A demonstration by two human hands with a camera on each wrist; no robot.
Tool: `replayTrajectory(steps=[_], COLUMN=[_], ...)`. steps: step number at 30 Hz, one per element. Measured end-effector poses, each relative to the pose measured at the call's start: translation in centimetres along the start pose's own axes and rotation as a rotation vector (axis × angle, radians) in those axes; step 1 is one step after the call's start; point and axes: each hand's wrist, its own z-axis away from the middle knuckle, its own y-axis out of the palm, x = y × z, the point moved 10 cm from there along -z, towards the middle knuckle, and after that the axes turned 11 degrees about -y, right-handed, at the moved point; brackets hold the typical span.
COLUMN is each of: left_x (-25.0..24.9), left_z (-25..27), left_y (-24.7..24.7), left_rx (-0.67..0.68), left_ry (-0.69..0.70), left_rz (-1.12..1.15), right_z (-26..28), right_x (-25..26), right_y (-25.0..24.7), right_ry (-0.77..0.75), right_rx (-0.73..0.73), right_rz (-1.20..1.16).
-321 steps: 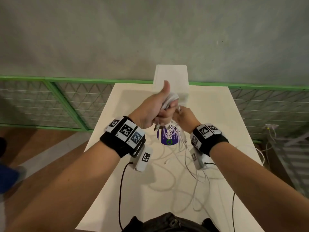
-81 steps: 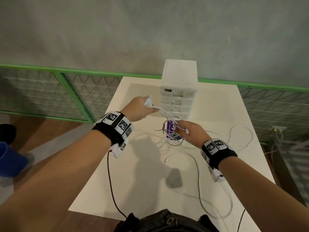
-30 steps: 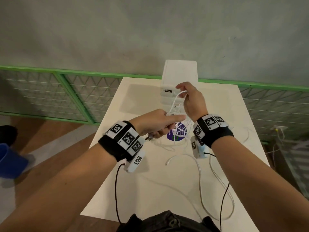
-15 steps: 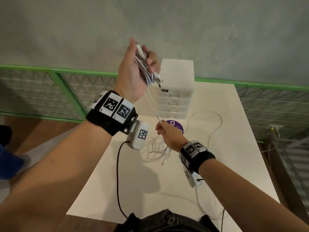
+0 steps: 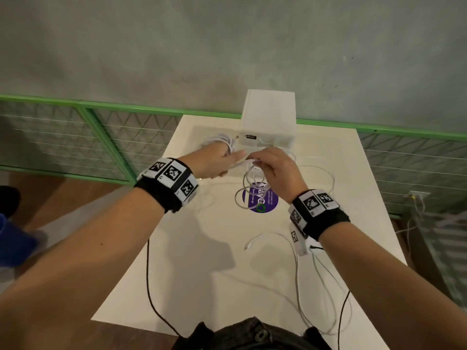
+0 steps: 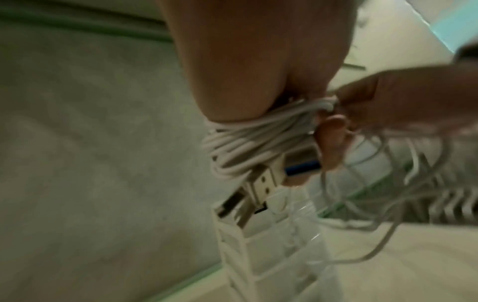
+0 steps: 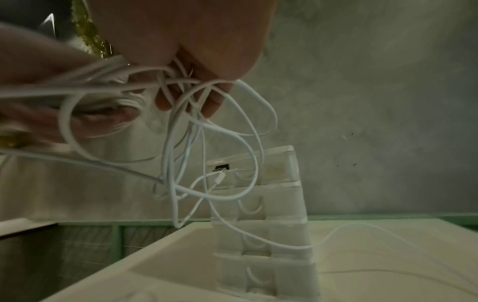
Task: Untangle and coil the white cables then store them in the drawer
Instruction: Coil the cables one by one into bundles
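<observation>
On the left, the person's left hand (image 5: 214, 161) is carrying a bundle of white cable (image 6: 248, 143) wound in several turns around its fingers (image 6: 331, 141), with two USB plugs (image 6: 261, 181) poking out below the wraps; the fingers are lying fairly straight inside the turns, so the hand is serving as a spool rather than clenching. Just to its right, the right hand (image 5: 275, 170) is pinching a cluster of loose loops (image 7: 207, 153) with curled fingertips (image 7: 214, 102) and feeding them toward the bundle. Both hands are hovering right in front of the white drawer unit (image 5: 269, 122) at the far edge of the table (image 5: 202, 274).

Judged from this, the coiling is well under way but unfinished: part of the cable is wound, while loops are hanging over the purple sticker (image 5: 260, 200) and long runs are trailing across the right side of the table (image 5: 326, 178) and off its near edge. Storing looks not yet begun; every drawer front in the right wrist view is appearing closed.

Counting: two hands, one wound bundle, two USB plugs, one small connector (image 7: 220, 179) dangling, one free cable end (image 5: 249, 245) lying on the table, one drawer unit showing at least four stacked drawers. The number of separate cables cannot be told.
</observation>
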Motion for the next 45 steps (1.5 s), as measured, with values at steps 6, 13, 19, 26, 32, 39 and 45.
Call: replayTrajectory(steps=[6,13,19,26,32,39,45], left_x=[-0.1,4.3,4.4,4.2,5.9,4.5,4.2], left_z=[0.4,-0.3,0.1,-0.1,-0.1,0.6,0.8], left_y=[0.1,-2.9,-1.1,1.7,0.7,3.5,4.7], left_rx=[-0.077,-0.359,-0.229,-0.225,-0.288,-0.032,0.095], left_ry=[-0.051,-0.152,-0.22,-0.239,-0.297,-0.237,-0.235], left_rz=[0.173,0.523,0.49,0.327,0.384,0.443,0.503], right_z=[2.0,7.7,7.5,5.0,4.4,4.7,3.9], right_x=[-3.9,-7.1,-7.0,-3.1,-2.7,-5.2,-5.0], right_y=[0.2,3.6,3.9,5.6,5.4,3.7,2.7], right_ry=[0.12,0.59,0.629,0.629,0.574,0.611,0.488], right_rx=[0.029,0.277,0.083,0.098,0.126,-0.024,-0.11], right_rz=[0.164,-0.038,-0.272,-0.669,-0.624,-0.472,-0.28])
